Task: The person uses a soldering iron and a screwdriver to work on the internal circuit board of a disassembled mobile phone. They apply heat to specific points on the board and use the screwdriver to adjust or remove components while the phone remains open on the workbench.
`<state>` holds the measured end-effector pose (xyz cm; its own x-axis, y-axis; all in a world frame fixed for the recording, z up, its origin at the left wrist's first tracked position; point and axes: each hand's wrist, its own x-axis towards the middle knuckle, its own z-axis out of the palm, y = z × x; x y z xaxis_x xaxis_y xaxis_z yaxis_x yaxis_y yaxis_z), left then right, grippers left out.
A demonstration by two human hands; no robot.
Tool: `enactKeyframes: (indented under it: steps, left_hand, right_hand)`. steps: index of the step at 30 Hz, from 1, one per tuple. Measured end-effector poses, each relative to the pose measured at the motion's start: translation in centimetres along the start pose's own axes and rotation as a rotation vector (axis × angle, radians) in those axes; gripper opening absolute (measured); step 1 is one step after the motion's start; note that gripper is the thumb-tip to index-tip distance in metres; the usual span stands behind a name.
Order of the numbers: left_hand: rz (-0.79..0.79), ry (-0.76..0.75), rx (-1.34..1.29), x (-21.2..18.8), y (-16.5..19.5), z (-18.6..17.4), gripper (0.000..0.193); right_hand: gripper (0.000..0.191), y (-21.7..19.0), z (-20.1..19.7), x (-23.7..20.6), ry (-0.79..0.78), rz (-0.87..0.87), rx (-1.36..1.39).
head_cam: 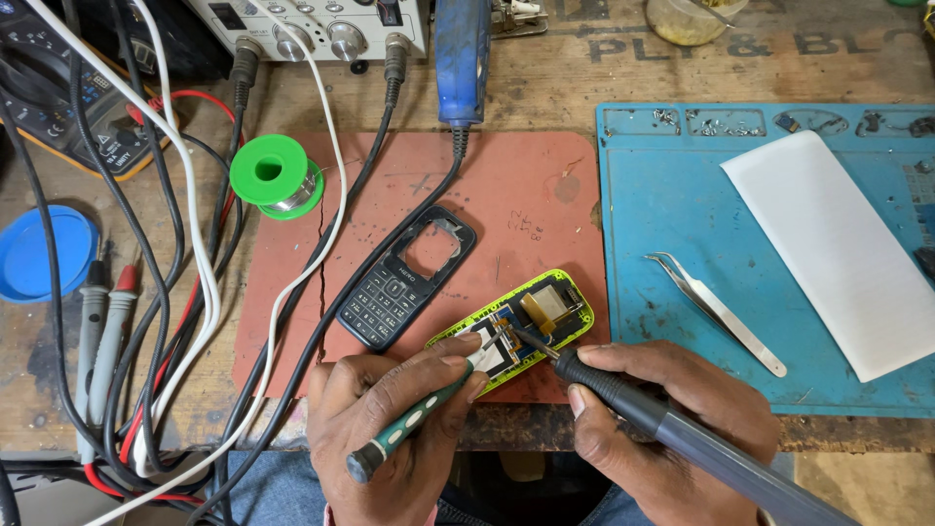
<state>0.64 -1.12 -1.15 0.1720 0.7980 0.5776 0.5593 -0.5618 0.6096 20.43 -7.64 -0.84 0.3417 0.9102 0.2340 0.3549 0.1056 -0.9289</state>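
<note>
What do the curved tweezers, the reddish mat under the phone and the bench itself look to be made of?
Tweezers: apparently bare metal, with a pale silvery sheen. Reddish mat: probably rubber or silicone, matte, scuffed, with a crack running down its left part. Bench: wood, unfinished-looking, worn and stained, grain visible.

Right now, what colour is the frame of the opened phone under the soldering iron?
Bright yellow-green frame, clearest in the head view.

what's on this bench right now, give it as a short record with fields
left hand: holds a green-handled tool, tip on the opened yellow-green phone body
right hand: holds a grey soldering iron, tip on the same board
beside it: black keypad phone cover on the red mat
left: green solder spool
blue mat: curved metal tweezers, white paper sheet
</note>
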Motion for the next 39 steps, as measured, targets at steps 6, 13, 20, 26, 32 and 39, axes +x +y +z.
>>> enactKeyframes:
  steps: [6,13,20,26,32,39]
  left_hand:
    - [0.008,0.002,0.001,0.0,-0.07,-0.02,0.027]
    - [-0.01,-0.003,-0.002,0.05,0.08,-0.09,0.026]
    - [-0.004,-0.009,0.002,0.14,0.12,-0.18,0.026]
    - [-0.003,-0.008,-0.008,0.15,0.17,-0.12,0.027]
    - [0.0,-0.009,-0.032,0.03,0.2,-0.27,0.026]
    - [0.014,-0.006,-0.026,-0.1,0.04,-0.2,0.026]
  right_hand:
    - [0.038,-0.05,-0.04,0.02,0.004,0.012,-0.032]
    - [0.037,-0.06,0.12,0.21,-0.024,0.006,-0.011]
    - [0.037,0.03,0.28,0.24,-0.006,0.007,-0.013]
    - [0.038,-0.04,0.17,0.17,-0.003,0.022,0.002]
    - [0.038,-0.19,-0.15,0.04,-0.018,0.045,0.007]
    - [0.037,0.32,-0.31,-0.39,-0.018,0.025,0.023]
